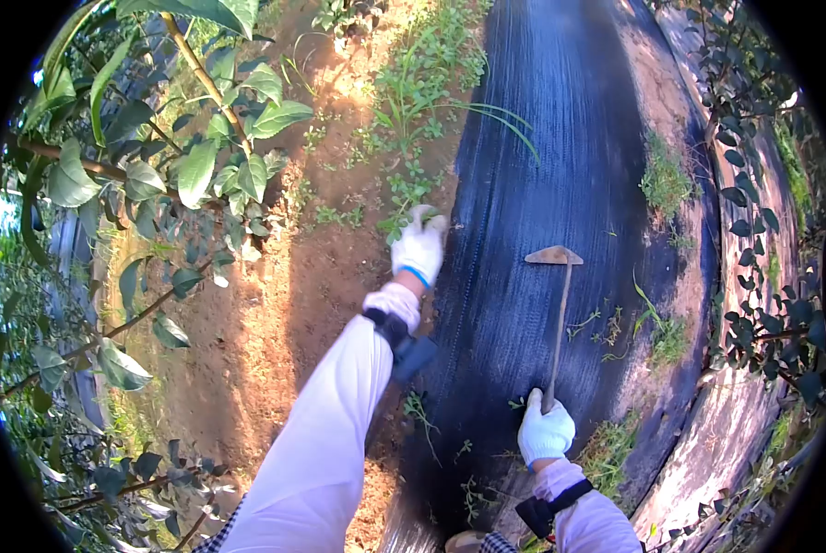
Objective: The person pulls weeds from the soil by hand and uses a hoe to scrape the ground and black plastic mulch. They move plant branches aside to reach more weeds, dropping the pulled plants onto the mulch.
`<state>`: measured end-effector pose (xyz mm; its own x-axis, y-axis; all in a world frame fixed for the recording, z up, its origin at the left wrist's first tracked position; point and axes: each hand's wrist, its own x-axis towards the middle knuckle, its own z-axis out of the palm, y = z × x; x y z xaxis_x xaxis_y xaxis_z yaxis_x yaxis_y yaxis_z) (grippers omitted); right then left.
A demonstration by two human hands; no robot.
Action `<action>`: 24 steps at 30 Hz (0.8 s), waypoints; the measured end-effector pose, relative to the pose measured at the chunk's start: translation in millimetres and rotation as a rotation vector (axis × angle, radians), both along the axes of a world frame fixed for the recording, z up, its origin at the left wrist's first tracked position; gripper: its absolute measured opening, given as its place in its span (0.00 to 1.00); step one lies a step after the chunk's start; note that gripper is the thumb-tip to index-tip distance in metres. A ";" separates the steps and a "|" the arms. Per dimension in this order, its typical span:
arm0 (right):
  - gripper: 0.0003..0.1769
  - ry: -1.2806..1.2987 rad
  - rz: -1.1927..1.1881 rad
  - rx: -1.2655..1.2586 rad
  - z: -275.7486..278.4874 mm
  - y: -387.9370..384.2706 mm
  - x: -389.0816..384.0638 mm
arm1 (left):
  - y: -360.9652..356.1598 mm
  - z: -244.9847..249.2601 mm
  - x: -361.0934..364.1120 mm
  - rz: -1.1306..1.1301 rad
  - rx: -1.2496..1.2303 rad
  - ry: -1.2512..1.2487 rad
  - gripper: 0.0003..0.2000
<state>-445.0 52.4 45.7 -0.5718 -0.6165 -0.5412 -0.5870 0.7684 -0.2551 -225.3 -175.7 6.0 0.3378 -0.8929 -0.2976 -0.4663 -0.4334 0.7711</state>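
My left hand [419, 247], in a white glove with a blue cuff edge, reaches forward to the border between bare soil and black ground cover. Its fingers are curled against green weeds [397, 219], partly hiding the stems; the fingertips are slightly blurred. My right hand [546, 433], gloved in white too, grips the lower end of a small hand hoe [561, 318]. The hoe's thin handle points away from me, and its flat triangular blade [553, 255] is over the black ground cover [547, 166].
Leafy branches [196, 166] hang over the soil [330, 304] on the left. More weeds [422, 92] grow along the soil strip ahead. Small plants [668, 175] sprout at the cover's right side. Dark-leaved branches [745, 184] stand at the far right.
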 end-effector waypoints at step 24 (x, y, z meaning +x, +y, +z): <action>0.26 0.035 0.018 -0.011 -3.8 2.9 0.0 | 101.9 -36.7 113.5 0.156 -0.199 -0.139 0.08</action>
